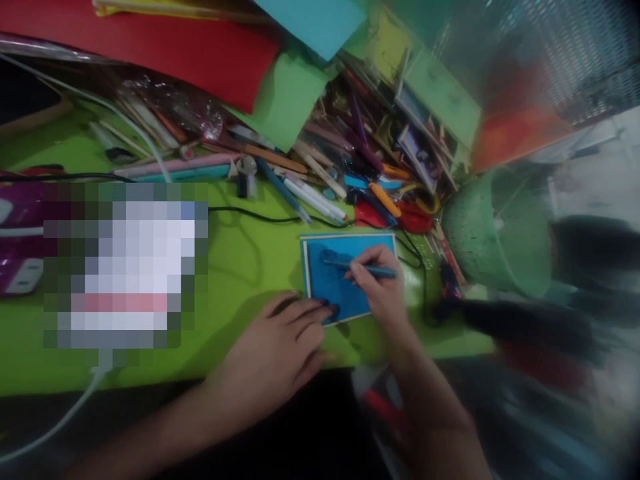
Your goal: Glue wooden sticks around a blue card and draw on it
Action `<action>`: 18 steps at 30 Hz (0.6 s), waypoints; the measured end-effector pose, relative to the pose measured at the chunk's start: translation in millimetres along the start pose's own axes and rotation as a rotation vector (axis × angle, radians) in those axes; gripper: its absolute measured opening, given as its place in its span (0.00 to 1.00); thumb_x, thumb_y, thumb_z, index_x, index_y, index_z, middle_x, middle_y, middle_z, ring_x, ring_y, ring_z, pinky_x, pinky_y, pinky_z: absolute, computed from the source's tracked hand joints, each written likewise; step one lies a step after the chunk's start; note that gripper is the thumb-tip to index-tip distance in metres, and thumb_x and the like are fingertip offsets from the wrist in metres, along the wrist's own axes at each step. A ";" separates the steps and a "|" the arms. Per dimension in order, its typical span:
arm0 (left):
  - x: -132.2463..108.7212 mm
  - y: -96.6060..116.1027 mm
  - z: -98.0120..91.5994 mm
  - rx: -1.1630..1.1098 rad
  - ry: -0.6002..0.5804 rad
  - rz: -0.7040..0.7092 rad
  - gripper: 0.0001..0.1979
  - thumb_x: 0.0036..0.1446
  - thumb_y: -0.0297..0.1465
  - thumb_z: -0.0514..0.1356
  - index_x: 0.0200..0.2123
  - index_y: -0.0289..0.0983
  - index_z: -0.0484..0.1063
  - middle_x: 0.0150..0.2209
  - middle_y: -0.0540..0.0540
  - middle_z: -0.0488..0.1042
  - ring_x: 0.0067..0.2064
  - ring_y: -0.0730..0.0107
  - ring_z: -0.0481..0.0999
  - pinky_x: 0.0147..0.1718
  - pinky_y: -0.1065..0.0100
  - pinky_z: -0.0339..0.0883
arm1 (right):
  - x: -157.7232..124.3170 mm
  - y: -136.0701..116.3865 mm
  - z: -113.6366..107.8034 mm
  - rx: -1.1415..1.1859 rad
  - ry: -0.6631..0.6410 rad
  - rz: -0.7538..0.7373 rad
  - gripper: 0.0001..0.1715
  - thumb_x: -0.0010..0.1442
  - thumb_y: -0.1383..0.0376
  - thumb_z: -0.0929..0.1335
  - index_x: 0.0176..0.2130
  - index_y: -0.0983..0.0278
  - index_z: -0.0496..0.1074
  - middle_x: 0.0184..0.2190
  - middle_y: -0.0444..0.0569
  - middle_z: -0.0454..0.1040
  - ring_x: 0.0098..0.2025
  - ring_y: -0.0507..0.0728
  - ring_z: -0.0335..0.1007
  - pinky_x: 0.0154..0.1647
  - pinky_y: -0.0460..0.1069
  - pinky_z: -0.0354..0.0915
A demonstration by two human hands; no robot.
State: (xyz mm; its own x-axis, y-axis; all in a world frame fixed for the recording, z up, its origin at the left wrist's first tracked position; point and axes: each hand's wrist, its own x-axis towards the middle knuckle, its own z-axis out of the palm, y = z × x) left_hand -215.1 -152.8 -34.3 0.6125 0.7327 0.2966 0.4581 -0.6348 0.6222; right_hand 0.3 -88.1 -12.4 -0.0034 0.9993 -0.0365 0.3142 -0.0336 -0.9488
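Observation:
A blue card point(335, 287) edged with thin pale sticks lies on the green table point(240, 260). My right hand point(377, 280) pinches a dark blue pen point(377, 270) above the card's right part, the pen's far end pointing left. A dark mark or shadow shows on the card by that end; I cannot tell which. My left hand point(295, 333) lies with fingers stretched out, their tips resting on the card's lower left corner. Nothing shows in its grasp.
Pens point(315, 197), sticks and scissors are heaped behind the card. Red paper point(200, 60) and green paper point(285, 100) lie over the heap. A green basket point(500, 233) stands right. A pixelated device with a white cable point(70, 413) is left. A black cable point(270, 217) runs behind the card.

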 end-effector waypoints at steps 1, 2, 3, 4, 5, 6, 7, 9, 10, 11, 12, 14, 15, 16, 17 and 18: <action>0.1 0.2 -0.3 -0.001 0.002 0.001 0.10 0.72 0.33 0.55 0.42 0.38 0.76 0.56 0.44 0.82 0.57 0.56 0.79 0.60 0.50 0.63 | 0.0 0.1 -0.1 0.000 0.003 -0.001 0.09 0.61 0.61 0.74 0.34 0.59 0.70 0.25 0.40 0.76 0.28 0.52 0.75 0.30 0.47 0.69; 0.1 0.3 -0.4 -0.003 0.005 0.001 0.10 0.72 0.33 0.56 0.42 0.38 0.76 0.56 0.44 0.82 0.57 0.56 0.79 0.60 0.50 0.63 | 0.0 0.2 -0.3 -0.001 0.006 -0.001 0.09 0.61 0.61 0.74 0.34 0.59 0.70 0.25 0.40 0.76 0.28 0.52 0.75 0.30 0.48 0.69; 0.1 0.5 -0.4 -0.006 0.010 0.002 0.09 0.72 0.33 0.56 0.42 0.37 0.76 0.56 0.44 0.82 0.57 0.56 0.79 0.59 0.50 0.63 | 0.0 0.4 -0.4 -0.004 0.008 0.001 0.09 0.61 0.61 0.74 0.34 0.59 0.71 0.25 0.40 0.76 0.28 0.52 0.75 0.30 0.48 0.69; 0.1 0.5 -0.3 -0.009 0.015 0.003 0.09 0.72 0.33 0.56 0.42 0.37 0.76 0.56 0.44 0.82 0.57 0.56 0.79 0.59 0.50 0.63 | 0.1 0.6 -0.5 -0.009 0.009 0.002 0.09 0.61 0.60 0.74 0.34 0.59 0.71 0.25 0.40 0.76 0.28 0.52 0.75 0.30 0.48 0.69; 0.2 0.6 0.1 -0.011 0.020 0.004 0.09 0.72 0.33 0.56 0.42 0.37 0.76 0.56 0.44 0.82 0.56 0.56 0.79 0.59 0.50 0.63 | 0.1 0.7 -0.6 -0.014 0.008 0.003 0.10 0.61 0.60 0.74 0.34 0.59 0.70 0.25 0.40 0.76 0.28 0.52 0.75 0.30 0.48 0.70; 0.2 0.6 0.6 -0.011 0.022 0.005 0.09 0.72 0.33 0.56 0.42 0.37 0.76 0.56 0.44 0.82 0.56 0.56 0.79 0.59 0.50 0.62 | 0.1 0.7 -0.5 -0.018 0.005 0.005 0.11 0.61 0.59 0.74 0.34 0.59 0.70 0.25 0.40 0.76 0.28 0.52 0.75 0.30 0.48 0.70; 0.3 0.5 1.2 -0.012 0.020 0.004 0.09 0.72 0.33 0.56 0.41 0.37 0.76 0.56 0.44 0.82 0.57 0.56 0.79 0.59 0.50 0.62 | 0.1 0.7 -0.4 -0.021 0.002 0.007 0.11 0.61 0.58 0.74 0.34 0.59 0.70 0.25 0.40 0.76 0.28 0.53 0.75 0.30 0.48 0.70; 0.3 0.3 2.3 -0.016 0.016 0.000 0.09 0.72 0.33 0.57 0.41 0.38 0.75 0.56 0.44 0.81 0.57 0.56 0.78 0.60 0.50 0.62 | 0.1 0.5 -0.1 -0.023 -0.004 0.014 0.13 0.61 0.56 0.74 0.34 0.59 0.70 0.25 0.41 0.76 0.28 0.53 0.76 0.30 0.48 0.70; 0.2 0.1 2.6 -0.018 0.012 -0.005 0.08 0.71 0.33 0.57 0.42 0.38 0.75 0.57 0.44 0.81 0.58 0.56 0.78 0.60 0.50 0.62 | 0.1 0.4 0.0 -0.023 -0.004 0.017 0.14 0.61 0.56 0.75 0.34 0.59 0.70 0.26 0.41 0.76 0.28 0.53 0.76 0.30 0.48 0.70; 0.0 0.0 2.8 -0.018 0.009 -0.009 0.08 0.71 0.33 0.58 0.42 0.38 0.76 0.56 0.44 0.81 0.58 0.56 0.78 0.61 0.51 0.62 | 0.1 0.4 0.1 -0.022 -0.003 0.018 0.14 0.61 0.55 0.75 0.34 0.59 0.70 0.26 0.41 0.76 0.28 0.53 0.76 0.30 0.48 0.70; -0.3 -0.1 2.8 -0.018 0.005 -0.011 0.07 0.71 0.33 0.58 0.42 0.38 0.76 0.56 0.44 0.82 0.58 0.56 0.78 0.61 0.51 0.62 | 0.1 0.4 0.2 -0.023 0.000 0.018 0.14 0.61 0.55 0.75 0.35 0.59 0.70 0.26 0.41 0.76 0.28 0.53 0.76 0.30 0.47 0.70; -1.0 -0.1 2.2 -0.015 0.006 -0.009 0.08 0.71 0.32 0.58 0.41 0.38 0.76 0.56 0.44 0.82 0.58 0.56 0.78 0.61 0.51 0.62 | 0.1 0.5 0.1 -0.025 -0.001 0.015 0.14 0.61 0.55 0.75 0.35 0.59 0.70 0.26 0.41 0.76 0.28 0.53 0.76 0.30 0.47 0.70; -1.3 -0.1 1.8 -0.013 0.008 -0.006 0.08 0.71 0.32 0.57 0.41 0.38 0.76 0.56 0.44 0.82 0.57 0.56 0.78 0.61 0.51 0.62 | 0.1 0.6 0.0 -0.028 0.000 0.011 0.14 0.61 0.55 0.75 0.35 0.59 0.70 0.26 0.41 0.76 0.28 0.53 0.76 0.30 0.47 0.70; -1.6 -0.1 1.4 -0.011 0.010 -0.005 0.08 0.71 0.32 0.57 0.41 0.37 0.76 0.56 0.44 0.82 0.57 0.56 0.78 0.61 0.51 0.62 | 0.2 0.6 -0.1 -0.032 0.002 0.009 0.14 0.61 0.55 0.75 0.35 0.59 0.70 0.26 0.41 0.76 0.28 0.53 0.76 0.30 0.47 0.70; -1.8 -0.1 1.2 -0.010 0.011 -0.003 0.09 0.71 0.32 0.57 0.41 0.37 0.75 0.56 0.44 0.82 0.57 0.56 0.78 0.62 0.51 0.62 | 0.3 0.7 -0.1 -0.036 0.007 0.007 0.14 0.61 0.55 0.74 0.35 0.59 0.70 0.26 0.41 0.76 0.28 0.53 0.76 0.30 0.47 0.71; -1.9 -0.2 1.2 -0.008 0.010 -0.004 0.09 0.72 0.32 0.56 0.41 0.37 0.75 0.56 0.44 0.82 0.57 0.57 0.79 0.62 0.51 0.62 | 0.4 0.8 -0.2 -0.036 0.017 0.005 0.13 0.61 0.56 0.74 0.35 0.59 0.70 0.26 0.41 0.76 0.28 0.52 0.76 0.30 0.47 0.71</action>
State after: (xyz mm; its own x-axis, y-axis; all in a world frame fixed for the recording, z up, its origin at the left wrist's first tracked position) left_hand -215.5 -154.3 -35.8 0.6039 0.7379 0.3014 0.4552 -0.6297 0.6295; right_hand 0.7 -87.7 -13.1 0.0138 0.9993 -0.0354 0.3478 -0.0380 -0.9368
